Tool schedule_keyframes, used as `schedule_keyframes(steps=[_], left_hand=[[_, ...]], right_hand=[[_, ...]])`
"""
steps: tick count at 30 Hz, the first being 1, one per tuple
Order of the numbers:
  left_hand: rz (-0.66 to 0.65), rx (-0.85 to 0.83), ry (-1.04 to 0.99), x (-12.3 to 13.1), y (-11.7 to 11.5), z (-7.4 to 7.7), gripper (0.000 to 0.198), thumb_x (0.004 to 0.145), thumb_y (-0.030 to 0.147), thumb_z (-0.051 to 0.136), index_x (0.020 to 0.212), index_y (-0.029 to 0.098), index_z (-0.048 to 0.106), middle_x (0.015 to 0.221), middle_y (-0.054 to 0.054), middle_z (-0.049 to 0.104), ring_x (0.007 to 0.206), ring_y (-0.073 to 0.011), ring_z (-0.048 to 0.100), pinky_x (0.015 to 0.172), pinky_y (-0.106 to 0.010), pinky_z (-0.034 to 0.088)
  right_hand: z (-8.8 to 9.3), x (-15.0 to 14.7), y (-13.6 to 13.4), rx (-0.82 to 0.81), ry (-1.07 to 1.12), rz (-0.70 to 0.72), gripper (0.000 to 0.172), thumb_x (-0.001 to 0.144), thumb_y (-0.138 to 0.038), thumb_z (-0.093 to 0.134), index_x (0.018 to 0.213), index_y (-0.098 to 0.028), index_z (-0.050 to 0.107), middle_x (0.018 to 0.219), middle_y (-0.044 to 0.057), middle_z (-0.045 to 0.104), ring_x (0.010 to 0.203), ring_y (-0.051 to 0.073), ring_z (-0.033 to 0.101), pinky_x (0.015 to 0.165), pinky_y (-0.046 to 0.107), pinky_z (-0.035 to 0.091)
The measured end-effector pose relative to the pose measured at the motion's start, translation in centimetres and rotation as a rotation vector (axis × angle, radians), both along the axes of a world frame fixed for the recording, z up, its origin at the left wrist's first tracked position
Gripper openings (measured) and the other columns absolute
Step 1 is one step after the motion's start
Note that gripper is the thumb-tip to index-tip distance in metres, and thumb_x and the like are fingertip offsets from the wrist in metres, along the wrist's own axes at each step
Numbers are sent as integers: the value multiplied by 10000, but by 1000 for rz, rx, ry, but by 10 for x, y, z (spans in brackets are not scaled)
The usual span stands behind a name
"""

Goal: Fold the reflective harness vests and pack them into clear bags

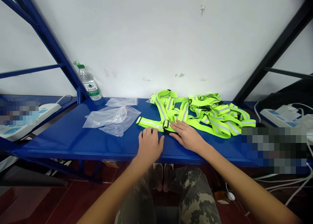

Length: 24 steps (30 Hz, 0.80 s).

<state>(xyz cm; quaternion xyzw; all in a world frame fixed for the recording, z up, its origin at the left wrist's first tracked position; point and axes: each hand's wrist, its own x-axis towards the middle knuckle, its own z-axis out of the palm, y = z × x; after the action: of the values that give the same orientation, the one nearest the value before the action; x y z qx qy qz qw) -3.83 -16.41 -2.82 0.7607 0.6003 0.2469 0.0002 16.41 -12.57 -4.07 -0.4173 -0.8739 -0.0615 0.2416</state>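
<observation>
Head camera: blue metal shelf [73, 142] against a scuffed white wall [137, 38]

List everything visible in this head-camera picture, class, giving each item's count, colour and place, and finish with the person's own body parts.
reflective safety vests: several, tangled so the exact count is unclear, fluorescent yellow-green with silver stripes, right of centre on the shelf
plastic bags: two or three, clear, left of the vests
water bottle: one, clear with green cap, back left of the shelf
shelf: one, blue, across the view
power strips: two, white, either side of the shelf
wall: one, white, behind the shelf
trousers: one pair, camouflage, below the shelf
left hand: one, bare, on the shelf beside a vest strap
right hand: one, bare, on a vest strap
</observation>
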Motion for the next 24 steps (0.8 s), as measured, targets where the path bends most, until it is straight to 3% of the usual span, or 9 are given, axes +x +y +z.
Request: schedule_keyframes(steps=[3,8,11,14,16,19,21,24], left_hand=[[2,1,-252,4,9,-3,254,904,314,551,1123,184,557,1234,-165,594,1211,-332,524,1042,-616,357],[86,165,-819,1,41,7,246,778,260,694,955,200,533,1009,-67,617,1012,-216,596,966,-426,485],[151,206,-1002,4,58,17,241,734,172,694,891,192,511,929,-37,609,886,-167,604,861,-340,527],[128,284,-931,14,60,22,149,790,117,595,856,201,491,872,-23,553,847,-150,578,755,-278,544],[26,361,-784,25,53,22,145,823,96,543,911,205,505,921,-41,528,906,-164,567,770,-284,555],[-175,417,-674,41,43,17,363,793,34,518,1115,201,508,1163,-100,495,1058,-190,551,847,-313,565],[-263,349,-719,48,43,13,501,734,-3,517,1194,193,478,1250,-119,470,1083,-192,558,817,-298,576],[-354,158,-617,51,48,9,388,691,-13,512,1020,191,533,1043,-66,598,961,-181,609,827,-312,557]], right_hand=[[0,1,1,6,-31,-18,423,983,-353,513,1330,-136,621,1381,122,604,1335,330,515,1108,531,437],[2,0,-1,3,-27,-28,424,980,-350,518,1327,-131,622,1369,125,613,1330,330,520,1109,530,438],[2,0,-2,-4,-12,-25,413,983,-348,513,1322,-142,626,1369,120,613,1330,328,520,1112,540,432],[2,-1,-1,-7,-8,-37,422,982,-352,513,1328,-135,618,1379,120,606,1337,334,509,1118,537,424],[1,0,-1,-17,2,-32,429,982,-355,514,1331,-125,612,1387,127,599,1348,340,492,1121,541,416],[1,2,1,-43,45,28,407,996,-334,484,1327,-133,607,1375,137,603,1359,329,474,1135,562,383],[1,4,3,-58,102,84,367,1001,-301,467,1299,-156,624,1340,144,618,1337,311,494,1137,570,368],[2,8,5,-107,220,157,290,974,-247,502,1199,-196,677,1285,136,642,1276,289,546,1110,547,403]])
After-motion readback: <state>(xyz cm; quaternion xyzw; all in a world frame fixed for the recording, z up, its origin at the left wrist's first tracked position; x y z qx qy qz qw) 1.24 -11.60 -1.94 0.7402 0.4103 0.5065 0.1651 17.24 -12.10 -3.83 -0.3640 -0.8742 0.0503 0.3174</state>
